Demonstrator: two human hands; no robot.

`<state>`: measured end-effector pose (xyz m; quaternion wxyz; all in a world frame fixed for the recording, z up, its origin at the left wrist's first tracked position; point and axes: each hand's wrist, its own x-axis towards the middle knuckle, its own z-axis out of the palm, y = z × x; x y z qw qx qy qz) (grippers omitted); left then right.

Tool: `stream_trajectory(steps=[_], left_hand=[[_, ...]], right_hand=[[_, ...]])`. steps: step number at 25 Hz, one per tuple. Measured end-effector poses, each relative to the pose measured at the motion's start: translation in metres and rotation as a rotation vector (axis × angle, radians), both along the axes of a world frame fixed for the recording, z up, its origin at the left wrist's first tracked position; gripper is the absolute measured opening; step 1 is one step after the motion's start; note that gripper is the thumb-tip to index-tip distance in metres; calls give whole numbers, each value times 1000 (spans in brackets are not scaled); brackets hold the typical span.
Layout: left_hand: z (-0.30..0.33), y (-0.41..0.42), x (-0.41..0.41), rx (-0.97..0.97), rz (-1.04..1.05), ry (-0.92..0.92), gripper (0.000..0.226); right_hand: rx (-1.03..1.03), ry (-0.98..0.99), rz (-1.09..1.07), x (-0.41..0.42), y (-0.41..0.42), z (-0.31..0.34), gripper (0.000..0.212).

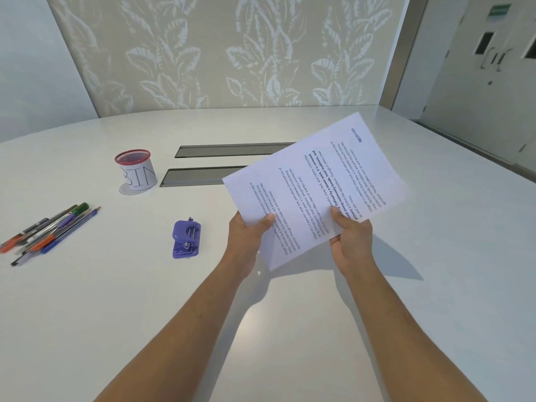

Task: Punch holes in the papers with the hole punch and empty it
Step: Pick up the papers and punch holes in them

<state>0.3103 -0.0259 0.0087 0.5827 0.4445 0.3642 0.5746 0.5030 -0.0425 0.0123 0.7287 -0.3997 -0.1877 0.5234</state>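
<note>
Papers [316, 184] up off the table [290, 329], left hand [249, 236] and right hand [352, 239] at their near edge. Left of them sits the hole punch [186, 239], pens [49, 230] further left, cup [136, 169] behind.
</note>
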Motion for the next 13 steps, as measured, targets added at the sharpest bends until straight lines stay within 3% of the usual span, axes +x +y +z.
stream_trajectory(steps=[5, 9, 13], left_hand=[[17, 10, -25, -30, 99, -38, 46], [48, 22, -37, 126, 251, 282, 59], [85, 25, -36, 228, 50, 391, 65]], right_hand=[[110, -244, 6, 18, 0, 22, 40], [196, -505, 64, 31, 3, 48, 33], [265, -726, 179, 27, 5, 76, 34]])
